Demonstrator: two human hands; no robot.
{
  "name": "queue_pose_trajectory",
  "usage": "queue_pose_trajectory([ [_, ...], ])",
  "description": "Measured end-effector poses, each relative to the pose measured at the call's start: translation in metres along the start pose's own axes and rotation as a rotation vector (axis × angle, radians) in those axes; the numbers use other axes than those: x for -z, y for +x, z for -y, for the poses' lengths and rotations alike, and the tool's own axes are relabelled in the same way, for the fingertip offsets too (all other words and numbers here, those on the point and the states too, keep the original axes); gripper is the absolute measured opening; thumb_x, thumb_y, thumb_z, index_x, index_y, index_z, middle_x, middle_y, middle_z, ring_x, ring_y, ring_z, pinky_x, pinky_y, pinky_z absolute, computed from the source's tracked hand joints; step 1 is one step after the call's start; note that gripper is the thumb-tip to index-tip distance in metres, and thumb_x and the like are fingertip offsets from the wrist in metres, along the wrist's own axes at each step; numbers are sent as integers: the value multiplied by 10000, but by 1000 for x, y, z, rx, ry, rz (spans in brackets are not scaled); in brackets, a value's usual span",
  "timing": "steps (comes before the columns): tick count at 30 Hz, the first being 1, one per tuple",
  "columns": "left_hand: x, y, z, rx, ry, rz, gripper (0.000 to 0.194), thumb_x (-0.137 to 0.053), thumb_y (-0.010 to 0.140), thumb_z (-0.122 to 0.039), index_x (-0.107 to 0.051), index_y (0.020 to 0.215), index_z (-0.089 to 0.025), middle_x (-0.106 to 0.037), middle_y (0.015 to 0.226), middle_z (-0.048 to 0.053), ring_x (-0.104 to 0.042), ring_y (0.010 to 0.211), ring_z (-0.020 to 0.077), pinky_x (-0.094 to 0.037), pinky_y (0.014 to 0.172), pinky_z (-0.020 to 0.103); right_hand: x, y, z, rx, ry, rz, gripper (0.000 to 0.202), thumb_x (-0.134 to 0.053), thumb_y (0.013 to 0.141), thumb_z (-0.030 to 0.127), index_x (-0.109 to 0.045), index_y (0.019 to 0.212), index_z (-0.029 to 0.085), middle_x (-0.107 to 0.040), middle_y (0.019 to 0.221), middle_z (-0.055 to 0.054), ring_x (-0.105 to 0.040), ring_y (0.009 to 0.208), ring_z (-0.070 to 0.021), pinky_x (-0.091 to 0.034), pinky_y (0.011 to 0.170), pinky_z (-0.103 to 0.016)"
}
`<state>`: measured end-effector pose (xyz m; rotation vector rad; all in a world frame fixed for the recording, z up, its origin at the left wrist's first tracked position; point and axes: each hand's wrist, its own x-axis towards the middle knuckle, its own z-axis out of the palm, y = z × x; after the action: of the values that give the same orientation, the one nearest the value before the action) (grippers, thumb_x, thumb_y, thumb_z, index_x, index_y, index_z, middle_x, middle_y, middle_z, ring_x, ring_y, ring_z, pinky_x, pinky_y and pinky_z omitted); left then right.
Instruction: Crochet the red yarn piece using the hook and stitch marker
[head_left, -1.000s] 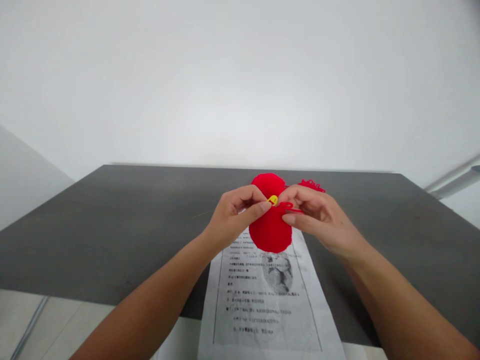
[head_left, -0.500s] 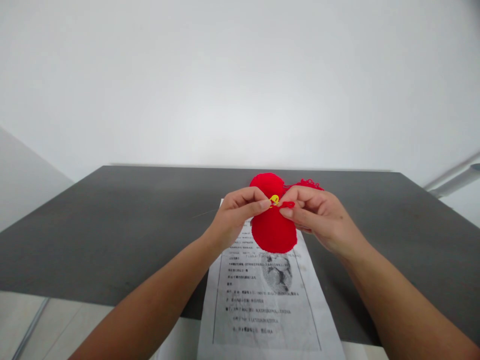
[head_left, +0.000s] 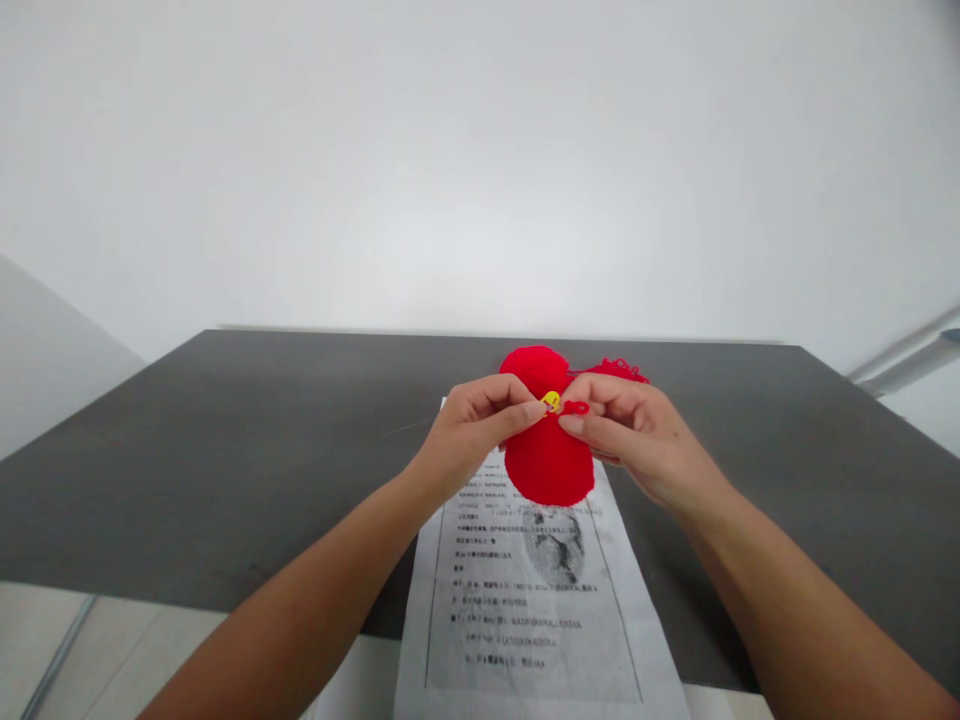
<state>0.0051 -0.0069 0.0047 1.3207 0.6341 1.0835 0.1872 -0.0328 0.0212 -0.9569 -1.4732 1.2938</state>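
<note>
Two round red knitted-looking pieces meet at a narrow middle, a lower red disc [head_left: 551,465] and an upper red disc [head_left: 534,368]. A small yellow clip [head_left: 552,400] sits where they join. My left hand [head_left: 484,425] pinches the work at the left of the clip, its fingertips touching it. From the right, my right hand [head_left: 630,425] grips the red work between thumb and fingers, with a small red loop [head_left: 576,408] showing at its fingertips. What lies between the fingertips is partly hidden.
Under the hands, a printed sheet [head_left: 517,620] with a dark picture reaches over the near edge of the dark table [head_left: 262,450]. Loose red yarn [head_left: 619,368] lies behind my right hand. A white wall [head_left: 480,150] stands behind the table.
My left fingertips have shifted very slightly to the right at the yellow clip. Otherwise the hands and red pieces hold nearly the same pose.
</note>
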Motion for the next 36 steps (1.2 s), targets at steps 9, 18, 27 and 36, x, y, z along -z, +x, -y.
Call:
queue_pose_trajectory([
  [9, 1, 2, -2, 67, 7, 32, 259, -752, 767, -375, -628, 691, -161, -577, 634, -25, -463, 583, 100, -332, 573, 254, -2, 2, -2, -62, 86, -7, 285, -750, 807, 386, -574, 692, 193, -396, 515, 86, -248, 437, -58, -146, 419, -232],
  [18, -1, 1, -4, 76, 34, 1, 233, -740, 766, -317, -586, 667, -173, -579, 614, -36, -477, 545, 94, -340, 532, 243, -4, 4, -2, -35, 22, 23, 231, -702, 836, 364, -600, 736, 183, -398, 492, 90, -287, 441, -71, -185, 436, -241],
  [27, -1, 3, -4, 152, 65, -23, 309, -745, 741, -362, -529, 620, -176, -532, 562, -54, -435, 503, 73, -300, 492, 221, -3, 3, -4, -37, -38, 30, 188, -702, 827, 336, -617, 772, 178, -434, 496, 82, -348, 451, -79, -233, 447, -237],
  [36, -1, 4, -4, 138, -12, -5, 263, -702, 744, -364, -570, 626, -169, -544, 576, -39, -444, 524, 84, -301, 504, 232, -2, 5, -6, -59, 103, 34, 180, -736, 814, 317, -645, 764, 170, -496, 494, 67, -386, 442, -71, -249, 447, -234],
])
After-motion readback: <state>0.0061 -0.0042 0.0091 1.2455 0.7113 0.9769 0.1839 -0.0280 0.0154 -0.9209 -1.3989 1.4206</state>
